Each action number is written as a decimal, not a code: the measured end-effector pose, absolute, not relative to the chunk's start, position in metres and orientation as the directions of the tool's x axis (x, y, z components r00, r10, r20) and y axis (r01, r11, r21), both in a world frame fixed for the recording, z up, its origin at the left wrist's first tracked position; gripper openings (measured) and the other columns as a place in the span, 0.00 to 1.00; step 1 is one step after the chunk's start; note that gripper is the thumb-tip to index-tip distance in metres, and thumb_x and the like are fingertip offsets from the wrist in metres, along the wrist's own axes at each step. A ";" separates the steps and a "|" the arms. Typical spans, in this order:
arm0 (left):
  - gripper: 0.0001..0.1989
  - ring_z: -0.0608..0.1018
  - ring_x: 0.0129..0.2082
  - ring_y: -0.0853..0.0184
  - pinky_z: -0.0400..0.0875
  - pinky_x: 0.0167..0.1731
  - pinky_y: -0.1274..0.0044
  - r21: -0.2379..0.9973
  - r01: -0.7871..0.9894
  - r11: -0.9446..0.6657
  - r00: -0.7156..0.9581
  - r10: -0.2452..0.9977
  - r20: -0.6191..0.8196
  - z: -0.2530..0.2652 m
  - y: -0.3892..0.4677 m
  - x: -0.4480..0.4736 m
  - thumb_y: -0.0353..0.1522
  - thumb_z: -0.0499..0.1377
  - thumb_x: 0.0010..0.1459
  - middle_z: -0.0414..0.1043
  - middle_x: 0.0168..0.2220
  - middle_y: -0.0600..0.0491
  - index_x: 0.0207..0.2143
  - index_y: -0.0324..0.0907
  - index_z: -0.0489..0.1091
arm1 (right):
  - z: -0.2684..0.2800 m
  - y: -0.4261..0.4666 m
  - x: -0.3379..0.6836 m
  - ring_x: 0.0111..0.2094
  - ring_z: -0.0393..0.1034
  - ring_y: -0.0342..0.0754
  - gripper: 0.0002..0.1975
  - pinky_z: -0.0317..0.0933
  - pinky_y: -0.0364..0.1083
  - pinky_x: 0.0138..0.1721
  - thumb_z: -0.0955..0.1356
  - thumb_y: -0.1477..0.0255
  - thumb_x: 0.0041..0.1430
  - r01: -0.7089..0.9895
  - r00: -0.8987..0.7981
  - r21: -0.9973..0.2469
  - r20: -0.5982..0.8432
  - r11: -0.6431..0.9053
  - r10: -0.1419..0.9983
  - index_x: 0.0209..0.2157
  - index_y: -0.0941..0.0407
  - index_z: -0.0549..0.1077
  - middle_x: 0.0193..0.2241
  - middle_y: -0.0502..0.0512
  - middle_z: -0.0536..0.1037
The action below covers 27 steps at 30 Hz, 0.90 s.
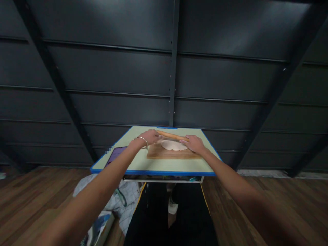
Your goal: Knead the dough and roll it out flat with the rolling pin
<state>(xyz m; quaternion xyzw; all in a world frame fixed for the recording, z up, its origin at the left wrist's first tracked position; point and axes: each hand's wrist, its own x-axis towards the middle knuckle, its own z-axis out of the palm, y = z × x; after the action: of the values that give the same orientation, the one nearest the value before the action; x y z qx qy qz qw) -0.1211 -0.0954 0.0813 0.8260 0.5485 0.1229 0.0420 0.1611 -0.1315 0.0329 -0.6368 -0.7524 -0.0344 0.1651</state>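
A wooden rolling pin (173,135) lies crosswise over the far part of a flattened piece of pale dough (174,145). Under the dough is a wooden board (166,154), set on the small table. My left hand (151,136), with a bangle at its wrist, is closed on the pin's left end. At the right end, my right hand (194,142) grips the pin, fingers over the top. The dough's near edge looks uneven. Parts of both pin ends are hidden by my hands.
The light table (143,165) has a blue rim. A purple tablet-like thing (115,154) lies at its left, partly behind my left forearm. Below left are checked cloth (128,201) and an open box (104,229). Dark panelled metal (128,71) rises behind the table.
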 end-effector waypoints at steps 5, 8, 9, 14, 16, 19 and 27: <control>0.19 0.79 0.43 0.61 0.69 0.46 0.74 0.104 0.878 -0.467 0.428 0.864 0.265 0.078 -0.078 -0.116 0.39 0.51 0.66 0.80 0.45 0.45 0.46 0.40 0.77 | 0.036 -0.117 0.159 0.47 0.74 0.52 0.22 0.61 0.44 0.47 0.65 0.51 0.68 0.951 -0.256 -0.093 0.300 0.295 0.919 0.48 0.53 0.78 0.46 0.57 0.81; 0.19 0.76 0.52 0.60 0.66 0.54 0.73 -0.009 0.844 -0.536 0.526 0.825 0.208 0.056 -0.068 -0.104 0.39 0.50 0.68 0.77 0.51 0.42 0.49 0.38 0.76 | 0.031 -0.109 0.160 0.49 0.73 0.52 0.20 0.60 0.45 0.49 0.65 0.54 0.69 0.944 -0.287 -0.075 0.300 0.323 0.910 0.49 0.52 0.78 0.48 0.58 0.80; 0.20 0.77 0.51 0.60 0.66 0.54 0.73 -0.036 0.822 -0.569 0.567 0.810 0.150 0.048 -0.065 -0.100 0.38 0.47 0.70 0.78 0.49 0.42 0.47 0.37 0.76 | 0.029 -0.107 0.161 0.50 0.73 0.52 0.19 0.60 0.45 0.49 0.65 0.55 0.69 0.945 -0.283 -0.075 0.296 0.318 0.912 0.50 0.52 0.78 0.49 0.58 0.80; 0.21 0.77 0.52 0.59 0.66 0.55 0.70 -0.111 0.832 -0.543 0.554 0.809 0.198 0.026 -0.062 -0.087 0.36 0.45 0.72 0.77 0.51 0.41 0.49 0.36 0.74 | 0.016 -0.096 0.167 0.51 0.72 0.54 0.22 0.60 0.46 0.49 0.64 0.54 0.70 0.948 -0.257 -0.113 0.285 0.298 0.923 0.53 0.53 0.77 0.50 0.59 0.80; 0.21 0.77 0.51 0.58 0.66 0.54 0.69 -0.099 0.857 -0.506 0.514 0.822 0.246 0.025 -0.063 -0.083 0.38 0.45 0.73 0.77 0.50 0.41 0.48 0.37 0.74 | 0.014 -0.093 0.167 0.50 0.72 0.53 0.22 0.60 0.45 0.48 0.61 0.54 0.71 0.944 -0.259 -0.129 0.280 0.303 0.925 0.51 0.53 0.77 0.49 0.59 0.80; 0.21 0.78 0.49 0.58 0.68 0.52 0.69 -0.101 0.882 -0.461 0.470 0.839 0.276 0.026 -0.062 -0.077 0.38 0.45 0.72 0.77 0.49 0.41 0.48 0.37 0.74 | 0.016 -0.087 0.166 0.47 0.73 0.51 0.23 0.60 0.45 0.45 0.57 0.57 0.74 0.952 -0.217 -0.149 0.280 0.266 0.935 0.47 0.55 0.78 0.47 0.60 0.80; 0.33 0.80 0.49 0.53 0.72 0.48 0.65 -0.057 0.916 -0.398 0.402 0.906 0.131 0.028 -0.034 -0.065 0.43 0.35 0.72 0.78 0.49 0.39 0.46 0.38 0.76 | 0.025 -0.062 0.160 0.51 0.75 0.56 0.29 0.62 0.48 0.49 0.53 0.57 0.74 0.994 -0.043 -0.095 0.161 0.059 0.986 0.49 0.60 0.78 0.51 0.69 0.79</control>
<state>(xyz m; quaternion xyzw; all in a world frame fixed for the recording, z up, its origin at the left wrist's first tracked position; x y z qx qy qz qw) -0.0653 -0.0336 0.0277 0.8351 0.5455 0.0392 -0.0598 0.1596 -0.0624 0.0248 -0.6858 -0.7217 -0.0209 0.0916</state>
